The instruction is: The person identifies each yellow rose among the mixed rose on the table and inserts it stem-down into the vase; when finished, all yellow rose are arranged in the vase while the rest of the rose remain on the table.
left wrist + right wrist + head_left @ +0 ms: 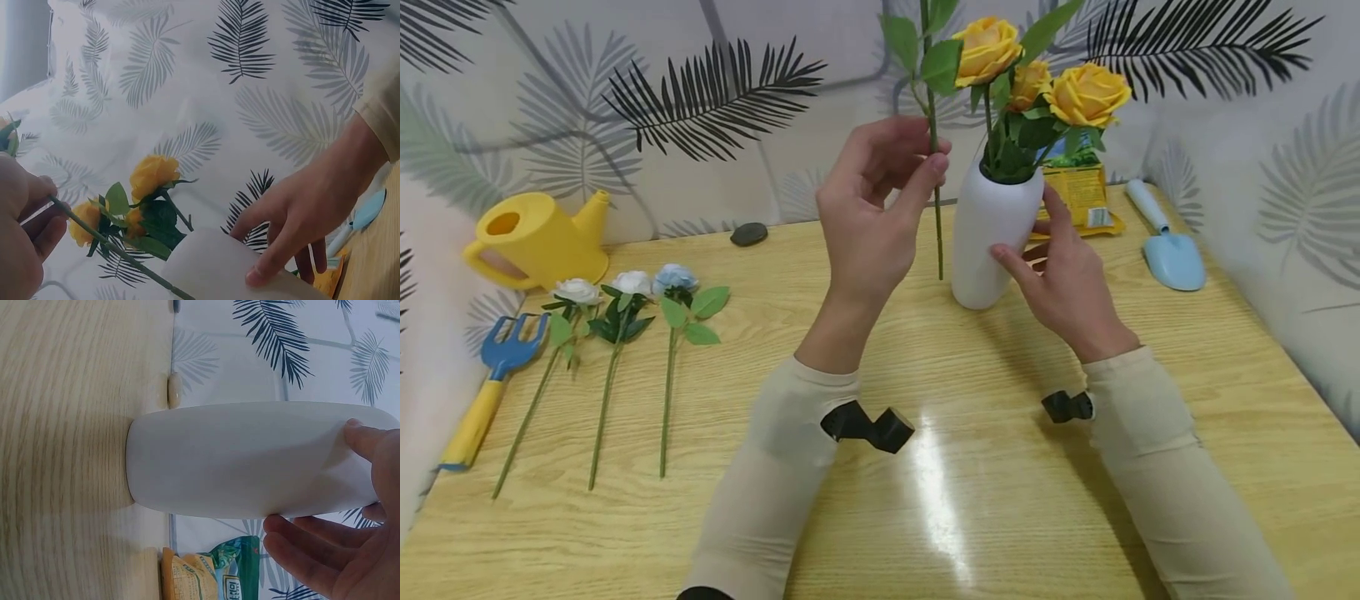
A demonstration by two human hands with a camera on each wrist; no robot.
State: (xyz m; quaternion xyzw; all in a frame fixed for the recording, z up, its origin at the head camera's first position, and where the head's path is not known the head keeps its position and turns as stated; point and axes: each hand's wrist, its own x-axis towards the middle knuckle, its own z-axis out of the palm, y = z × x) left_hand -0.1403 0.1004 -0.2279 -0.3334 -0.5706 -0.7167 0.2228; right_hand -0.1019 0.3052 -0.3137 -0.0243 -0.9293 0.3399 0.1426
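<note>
My left hand [876, 204] pinches the green stem [934, 208] of an artificial flower between thumb and fingers. The stem hangs upright just left of the vase, its lower end above the tabletop; its bloom is cut off at the top of the head view. In the left wrist view the stem [125, 255] crosses in front of the vase. Yellow roses [1088, 93] stand in the white vase [988, 237], which is on the table. My right hand [1067, 279] grips the vase from its right side, thumb in front; the right wrist view shows the fingers along the vase wall [250, 459].
At left lie two white roses [576, 292] and a pale blue rose [674, 279], near a yellow watering can [542, 242] and a hand fork [505, 350]. A dark stone [748, 234] is at the back. Behind the vase stands a yellow packet [1078, 196], with a blue trowel [1174, 258] farther right.
</note>
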